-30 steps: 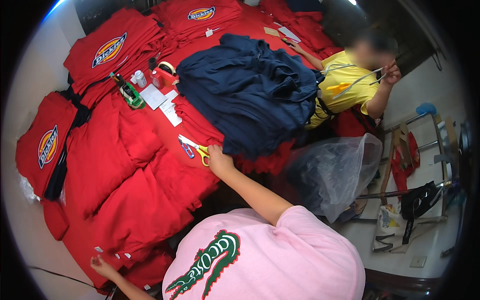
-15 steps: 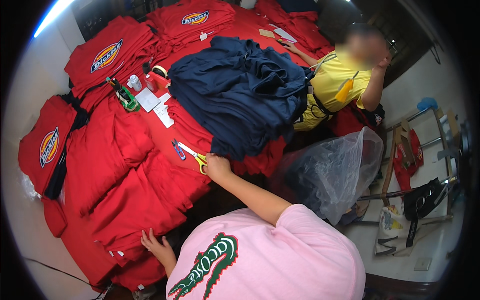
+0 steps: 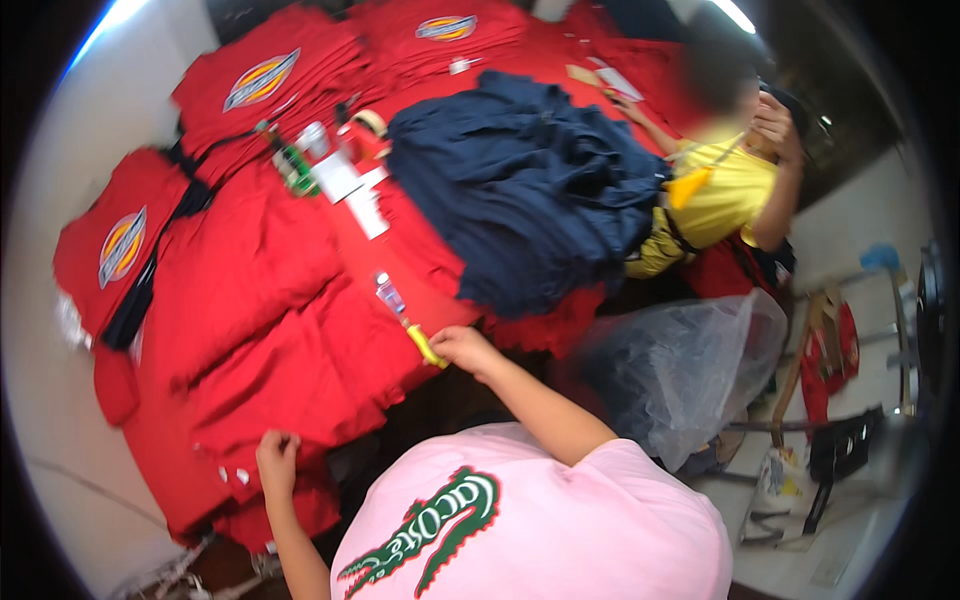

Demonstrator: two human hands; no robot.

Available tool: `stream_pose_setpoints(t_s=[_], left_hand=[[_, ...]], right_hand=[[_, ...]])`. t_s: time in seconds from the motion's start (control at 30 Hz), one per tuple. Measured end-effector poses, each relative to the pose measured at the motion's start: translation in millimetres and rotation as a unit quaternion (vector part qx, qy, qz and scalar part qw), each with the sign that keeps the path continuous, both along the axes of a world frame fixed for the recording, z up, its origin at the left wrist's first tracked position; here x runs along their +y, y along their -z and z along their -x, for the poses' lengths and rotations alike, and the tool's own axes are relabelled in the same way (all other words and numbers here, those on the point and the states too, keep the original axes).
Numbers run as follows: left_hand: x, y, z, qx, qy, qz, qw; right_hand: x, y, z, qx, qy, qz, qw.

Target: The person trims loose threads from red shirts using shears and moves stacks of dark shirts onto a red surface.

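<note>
My right hand reaches forward on an outstretched forearm, fingers curled around the yellow-handled scissors, whose tip points away to the upper left toward a small clear tube. My left hand, arm bent close in, lies palm down with fingers pressed together on the near edge of the folded red fabric garments.

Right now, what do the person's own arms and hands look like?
Both forearms are bare, with no sleeves reaching them and no gloves. The left hand and the right hand show no rings, watch or bands that I can make out. Above them is a pink short-sleeved shirt with a green and red printed design.
</note>
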State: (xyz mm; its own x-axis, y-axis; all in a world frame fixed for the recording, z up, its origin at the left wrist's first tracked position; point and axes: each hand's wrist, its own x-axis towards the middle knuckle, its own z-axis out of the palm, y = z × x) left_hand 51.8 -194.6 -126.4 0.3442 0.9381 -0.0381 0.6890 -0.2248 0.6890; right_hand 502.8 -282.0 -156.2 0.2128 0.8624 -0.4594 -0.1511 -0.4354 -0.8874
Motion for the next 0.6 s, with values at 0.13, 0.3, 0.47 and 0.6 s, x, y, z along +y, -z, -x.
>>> stream_pose_setpoints(t_s=[0.13,0.3,0.47,0.6], left_hand=[[21,-13,6,-0.137,-0.122,-0.123,0.975],[3,22,31,-0.316,-0.286,-0.029,0.904],[-61,17,-23,-0.452,-0.357,0.276,0.769],[-83,42,-59,-0.511,-0.371,0.283,0.722]], right_hand=[[9,-1,9,0.041,0.026,-0.031,0.998],[14,-50,11,0.061,0.016,-0.043,0.997],[13,-34,13,0.070,0.001,0.012,0.997],[21,-28,21,0.039,-0.046,0.038,0.997]])
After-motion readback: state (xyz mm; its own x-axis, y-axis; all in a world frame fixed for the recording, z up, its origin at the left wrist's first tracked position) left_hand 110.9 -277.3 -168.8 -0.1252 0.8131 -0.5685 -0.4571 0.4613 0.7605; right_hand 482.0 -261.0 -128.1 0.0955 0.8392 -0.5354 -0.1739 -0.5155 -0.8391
